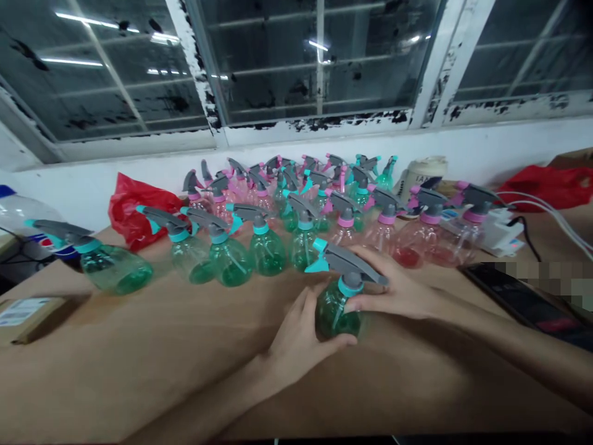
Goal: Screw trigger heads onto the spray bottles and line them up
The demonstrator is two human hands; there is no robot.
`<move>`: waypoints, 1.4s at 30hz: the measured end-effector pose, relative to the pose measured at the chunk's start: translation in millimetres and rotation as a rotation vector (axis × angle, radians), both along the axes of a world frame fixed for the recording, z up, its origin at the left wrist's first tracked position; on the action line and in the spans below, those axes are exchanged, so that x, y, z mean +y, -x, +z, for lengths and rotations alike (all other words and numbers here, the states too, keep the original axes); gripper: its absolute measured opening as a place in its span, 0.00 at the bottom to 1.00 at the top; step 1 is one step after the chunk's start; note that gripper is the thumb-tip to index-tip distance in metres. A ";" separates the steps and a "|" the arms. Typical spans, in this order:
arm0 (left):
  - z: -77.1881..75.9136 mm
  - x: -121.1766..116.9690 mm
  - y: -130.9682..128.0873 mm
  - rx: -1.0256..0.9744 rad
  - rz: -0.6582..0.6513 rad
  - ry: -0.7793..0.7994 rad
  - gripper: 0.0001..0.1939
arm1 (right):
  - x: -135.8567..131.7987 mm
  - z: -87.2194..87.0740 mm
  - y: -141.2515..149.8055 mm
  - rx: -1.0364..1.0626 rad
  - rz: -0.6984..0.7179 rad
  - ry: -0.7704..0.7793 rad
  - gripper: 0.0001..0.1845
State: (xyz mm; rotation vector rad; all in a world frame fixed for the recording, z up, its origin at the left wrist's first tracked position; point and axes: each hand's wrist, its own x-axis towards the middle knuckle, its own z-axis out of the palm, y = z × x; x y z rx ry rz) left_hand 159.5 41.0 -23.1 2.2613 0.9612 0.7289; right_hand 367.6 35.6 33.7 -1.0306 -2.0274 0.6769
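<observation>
Green bottle (330, 312), just right of and below the frame's centre, held from two sides: left hand (299, 337) cupped round its body, right hand (401, 289) gripping its neck; other green bottles (230, 262), centre left; pink bottles (410, 241), centre right; red bag (132, 213), left; phone (514, 293), right; window (278, 62), top.

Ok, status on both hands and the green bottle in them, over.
Left hand around the body of the green spray bottle, right hand at its neck. Teal nozzle pointing left. Other spray bottles standing close behind.
</observation>
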 end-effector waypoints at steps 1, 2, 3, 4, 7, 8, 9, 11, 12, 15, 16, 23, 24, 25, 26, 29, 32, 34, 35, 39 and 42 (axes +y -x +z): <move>-1.1 1.4 -4.1 -0.009 -0.029 -0.012 0.41 | 0.7 -3.6 -0.2 0.047 -0.011 -0.005 0.23; -1.9 2.4 -8.0 -0.013 -0.053 -0.025 0.41 | 1.6 -6.0 0.4 0.095 -0.021 -0.004 0.21; -2.5 3.2 -11.4 -0.011 -0.071 -0.036 0.41 | 2.7 -7.0 1.7 0.145 -0.025 0.003 0.19; -3.0 3.8 -14.3 -0.002 -0.081 -0.046 0.40 | 3.7 -7.0 3.3 0.191 -0.022 0.018 0.17; -3.8 5.3 -19.3 0.044 -0.062 -0.082 0.40 | 6.3 -4.0 8.5 0.295 0.011 0.063 0.13; -4.1 6.2 -19.6 0.058 -0.058 -0.094 0.40 | 6.9 -3.1 10.1 0.313 0.018 0.072 0.13; -4.4 7.5 -19.3 0.067 -0.060 -0.105 0.40 | 7.5 -2.6 11.6 0.329 0.019 0.075 0.12; -5.4 11.4 -16.7 0.079 -0.073 -0.124 0.42 | 8.9 -3.1 14.7 0.360 0.009 0.081 0.13; -6.1 13.9 -14.7 0.084 -0.083 -0.128 0.42 | 9.9 -3.8 16.3 0.372 0.005 0.083 0.13; -8.4 22.4 -7.0 0.111 -0.124 -0.119 0.45 | 15.2 -7.1 20.2 0.377 0.014 0.076 0.12; -9.2 25.1 -4.4 0.120 -0.145 -0.117 0.46 | 17.6 -8.4 21.0 0.373 0.030 0.067 0.12; -12.1 34.4 4.6 0.210 -0.173 -0.180 0.52 | 31.5 -13.8 14.8 0.254 -0.018 -0.051 0.13; -12.2 34.4 4.7 0.232 -0.166 -0.178 0.52 | 32.1 -13.5 13.2 0.250 -0.038 -0.061 0.13; -12.3 34.1 4.8 0.255 -0.158 -0.176 0.52 | 32.6 -13.0 11.5 0.248 -0.054 -0.065 0.12; -12.6 33.7 4.8 0.277 -0.152 -0.173 0.51 | 32.9 -12.4 10.0 0.246 -0.070 -0.067 0.11; -14.6 31.9 4.8 0.316 -0.125 -0.175 0.48 | 33.5 -10.4 6.7 0.231 -0.102 -0.042 0.08; -17.1 30.7 4.3 0.345 -0.103 -0.181 0.46 | 34.1 -9.6 5.4 0.225 -0.107 -0.012 0.08; -18.0 30.9 3.6 0.360 -0.098 -0.186 0.45 | 34.2 -9.7 5.3 0.230 -0.100 -0.013 0.08; -18.1 31.1 3.2 0.367 -0.100 -0.189 0.44 | 34.1 -9.7 5.4 0.235 -0.093 -0.020 0.08; -18.0 32.1 2.6 0.374 -0.122 -0.201 0.42 | 33.0 -8.8 6.2 0.250 -0.077 -0.059 0.09; -18.7 32.2 3.8 0.359 -0.136 -0.208 0.40 | 32.8 -7.5 6.9 0.247 -0.068 -0.093 0.10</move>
